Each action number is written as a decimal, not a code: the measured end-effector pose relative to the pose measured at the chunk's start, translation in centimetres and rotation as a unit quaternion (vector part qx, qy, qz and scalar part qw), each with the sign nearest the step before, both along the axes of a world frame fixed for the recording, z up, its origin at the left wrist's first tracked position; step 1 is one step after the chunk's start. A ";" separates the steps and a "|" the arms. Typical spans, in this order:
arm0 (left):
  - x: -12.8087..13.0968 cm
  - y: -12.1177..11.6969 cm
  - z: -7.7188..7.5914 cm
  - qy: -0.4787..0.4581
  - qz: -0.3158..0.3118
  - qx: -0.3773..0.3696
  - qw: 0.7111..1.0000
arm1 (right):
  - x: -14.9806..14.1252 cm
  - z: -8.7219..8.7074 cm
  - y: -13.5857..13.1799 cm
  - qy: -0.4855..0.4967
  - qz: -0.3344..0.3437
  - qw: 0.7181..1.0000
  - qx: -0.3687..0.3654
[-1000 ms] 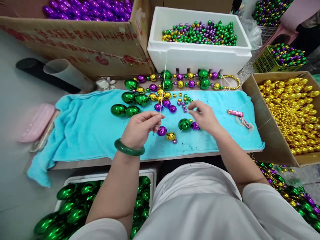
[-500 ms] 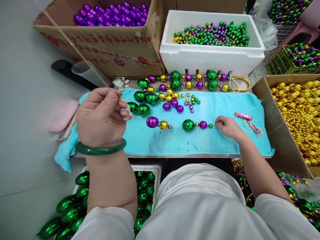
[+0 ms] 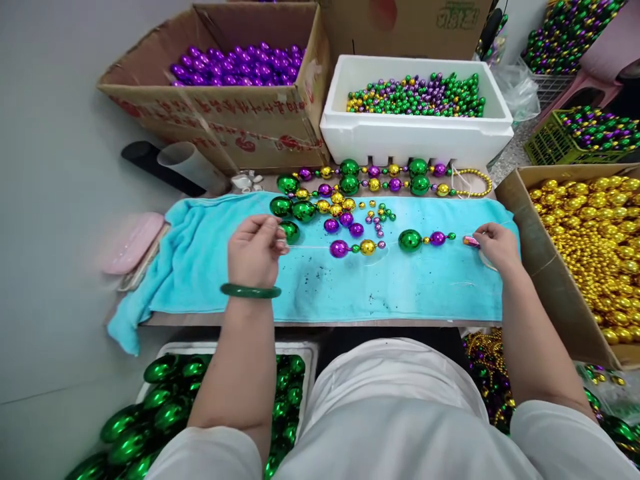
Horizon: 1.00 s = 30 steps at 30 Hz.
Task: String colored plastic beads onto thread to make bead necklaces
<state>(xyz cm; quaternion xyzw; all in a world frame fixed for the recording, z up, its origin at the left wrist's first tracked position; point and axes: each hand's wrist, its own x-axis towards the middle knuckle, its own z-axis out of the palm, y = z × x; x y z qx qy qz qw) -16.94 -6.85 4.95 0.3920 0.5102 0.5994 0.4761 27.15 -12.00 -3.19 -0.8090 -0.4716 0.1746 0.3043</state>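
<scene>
My left hand (image 3: 256,252), with a green bangle at the wrist, is closed in a pinch on a thin white string (image 3: 313,247) just above the blue towel. Along this string lie a purple bead (image 3: 339,249), a gold bead (image 3: 368,247) and small beads; past a gap come a large green bead (image 3: 410,240) and another purple bead (image 3: 437,238). At the right, my right hand (image 3: 497,247) has its fingers closed on a small pink object (image 3: 471,241), mostly covered, its kind unclear. Loose large green beads (image 3: 304,211) sit beyond my left hand.
The blue towel (image 3: 425,287) covers the table. A finished-looking bead strand (image 3: 374,185) lies along the back. Behind stand a cardboard box of purple beads (image 3: 210,127) and a white foam box (image 3: 415,137). At right is a box of gold beads (image 3: 550,267); green beads (image 3: 170,413) fill a bin below.
My left hand has come down and right, towards the towel, with the string. The strung beads have shifted right. My right hand has left the string's end and closed on the pink object.
</scene>
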 end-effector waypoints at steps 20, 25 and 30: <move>9.1 -3.3 -4.8 0.362 -0.259 0.146 0.884 | -19.8 1.8 -2.5 0.506 0.140 0.841 0.131; 9.4 -3.4 -5.6 0.391 -0.301 0.141 0.858 | -20.2 0.2 -2.8 0.537 0.135 0.819 0.151; 9.4 -3.4 -6.2 0.407 -0.333 0.133 0.840 | -20.0 -0.4 -3.0 0.510 0.140 0.834 0.157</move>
